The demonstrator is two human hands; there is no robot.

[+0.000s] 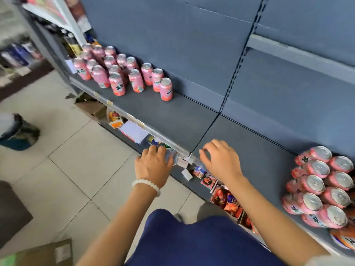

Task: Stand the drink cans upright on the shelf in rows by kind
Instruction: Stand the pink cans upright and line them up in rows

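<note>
From my head view I count about sixteen pink cans (pixel 117 83) upright at the shelf's (pixel 163 116) far left and roughly thirteen more (pixel 318 187) clustered at its right, labels too blurred to read, bare shelf between, while my left hand (pixel 153 166) and right hand (pixel 221 160) hover loosely curled and holding nothing at the front edge

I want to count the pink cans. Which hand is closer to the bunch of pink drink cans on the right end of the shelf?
Right. The right hand hovers over the shelf edge, apart from the pink drink cans. The left hand is farther away, in front of the shelf.
</note>
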